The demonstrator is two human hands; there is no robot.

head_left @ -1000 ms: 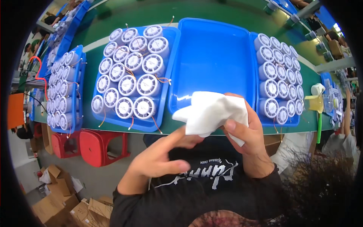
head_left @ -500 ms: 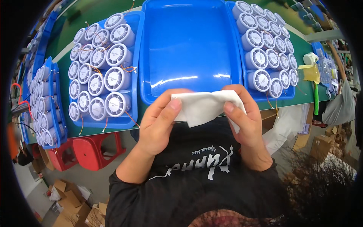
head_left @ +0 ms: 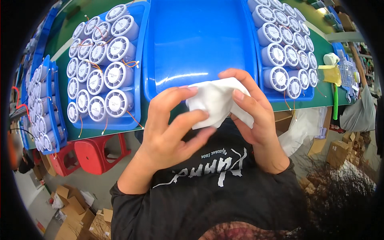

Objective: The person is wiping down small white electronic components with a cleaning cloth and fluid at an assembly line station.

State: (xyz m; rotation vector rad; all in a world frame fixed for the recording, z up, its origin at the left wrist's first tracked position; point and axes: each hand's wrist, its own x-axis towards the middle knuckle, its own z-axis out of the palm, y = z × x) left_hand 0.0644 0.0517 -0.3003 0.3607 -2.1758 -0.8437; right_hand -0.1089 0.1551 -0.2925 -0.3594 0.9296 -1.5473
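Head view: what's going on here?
A person's right hand pinches a creased white cloth between thumb and fingers. The left hand is at the cloth's left edge with its fingers spread; whether it grips the cloth is unclear. Just beyond the hands lies a blue tray, with trays of white cylinders on either side.

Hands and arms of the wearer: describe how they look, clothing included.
The left hand and right hand are bare, with no gloves, rings or watch visible. Both forearms are uncovered; plain black sleeves end near the elbows, part of a black top with white lettering.
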